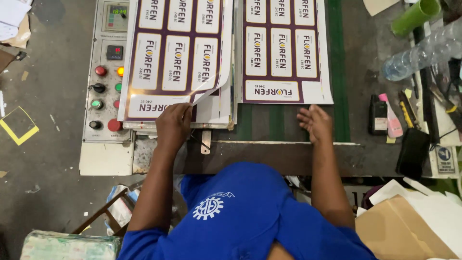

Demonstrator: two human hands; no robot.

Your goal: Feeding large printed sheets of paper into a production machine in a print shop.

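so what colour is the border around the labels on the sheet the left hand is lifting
Dark purple around white label panels on the printed sheet, whose corner the left hand lifts; seen in the head view.

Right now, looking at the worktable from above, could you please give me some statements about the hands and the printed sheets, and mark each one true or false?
1. The left hand grips the near edge of the top printed sheet on the left stack. True.
2. The right hand holds the clear plastic bottle. False: it lies open on the dark table, just below the right sheet; the bottle lies far off at the right.
3. A corner of the left top sheet is curled up. True.
4. The control panel with coloured buttons stands right of both sheets. False: it is left of them.
5. The person wears a red shirt. False: the shirt is blue.
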